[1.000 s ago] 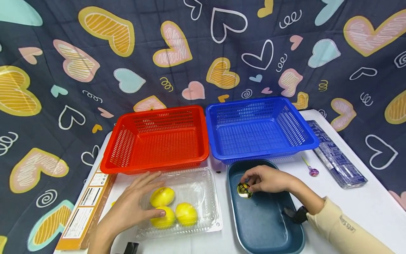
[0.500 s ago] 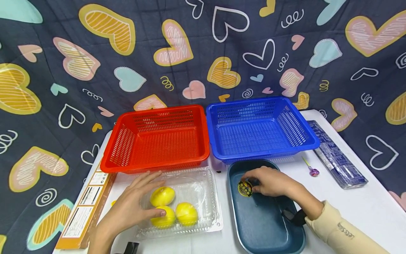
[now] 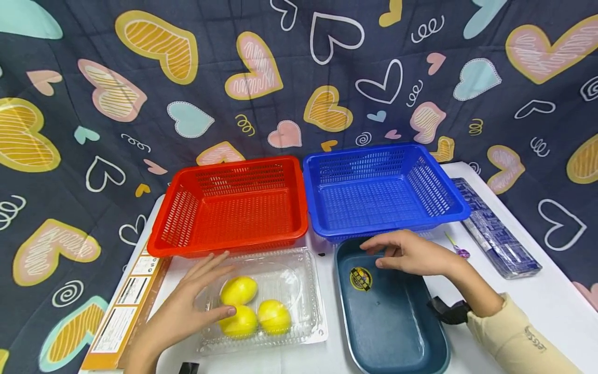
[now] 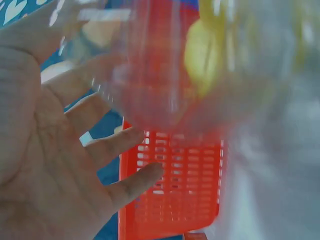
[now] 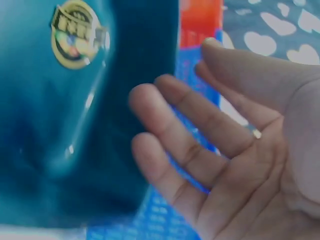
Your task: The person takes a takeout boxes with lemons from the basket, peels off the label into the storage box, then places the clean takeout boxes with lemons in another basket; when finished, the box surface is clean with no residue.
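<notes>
My left hand is spread beside the left edge of a clear plastic clamshell box, its thumb over the box; whether it touches cannot be told. Three yellow lemons are seen at the box. My right hand hovers over the far right part of a dark teal tray, fingers loosely bent and holding nothing. On the tray floor lies a round black-and-gold sticker, also plain in the right wrist view as a badge-like label.
A red basket and a blue basket stand behind. An orange-white carton lies at left. To the right are a lollipop and a dark blue wrapped package. A heart-patterned cloth hangs at the back.
My right hand has let go of the sticker and lifted away to the upper right; the sticker stays on the tray floor. My left hand has shifted slightly left.
</notes>
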A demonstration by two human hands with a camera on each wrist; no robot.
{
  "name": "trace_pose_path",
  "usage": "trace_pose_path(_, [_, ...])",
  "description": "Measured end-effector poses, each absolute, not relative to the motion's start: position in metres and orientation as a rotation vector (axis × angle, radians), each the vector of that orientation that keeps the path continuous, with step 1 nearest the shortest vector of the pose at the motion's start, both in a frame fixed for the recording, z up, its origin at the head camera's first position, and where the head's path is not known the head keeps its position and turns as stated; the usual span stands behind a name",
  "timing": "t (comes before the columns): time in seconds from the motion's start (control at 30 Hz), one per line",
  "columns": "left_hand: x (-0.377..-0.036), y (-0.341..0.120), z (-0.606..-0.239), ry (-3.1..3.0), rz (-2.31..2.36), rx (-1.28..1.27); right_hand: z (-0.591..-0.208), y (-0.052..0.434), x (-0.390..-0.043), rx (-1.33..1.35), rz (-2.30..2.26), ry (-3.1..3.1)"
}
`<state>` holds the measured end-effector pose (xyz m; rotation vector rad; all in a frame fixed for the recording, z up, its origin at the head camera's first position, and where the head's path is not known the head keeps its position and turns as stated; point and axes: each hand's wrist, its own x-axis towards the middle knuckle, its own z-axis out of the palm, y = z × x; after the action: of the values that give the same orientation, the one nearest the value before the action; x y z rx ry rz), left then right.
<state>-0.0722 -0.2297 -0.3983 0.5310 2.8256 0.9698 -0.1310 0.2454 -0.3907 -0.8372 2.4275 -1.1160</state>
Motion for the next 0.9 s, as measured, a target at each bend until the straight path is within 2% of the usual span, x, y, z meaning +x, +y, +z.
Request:
trace_pose_path(0.23, [-0.062, -0.247, -0.401, 2.916, 0.991, 0.417, -0.378, 0.275, -0.135, -0.789, -1.216, 2.700])
trace_pose_path(0.47, [-0.059, -0.252, -0.409, 2.762, 1.028, 0.248, -0.376, 0.318, -0.149, -0.505, -1.271, 3.150])
trace_pose_path(0.77, [-0.062, -0.256, -0.415, 2.557, 1.125, 0.142, -0.398, 0.363, -0.165, -0.137, -0.933, 3.219])
trace_pose_path(0.9, [-0.066, -0.257, -0.418, 2.448, 1.190, 0.144, -0.405, 0.371, -0.167, -0.110, -0.835, 3.170])
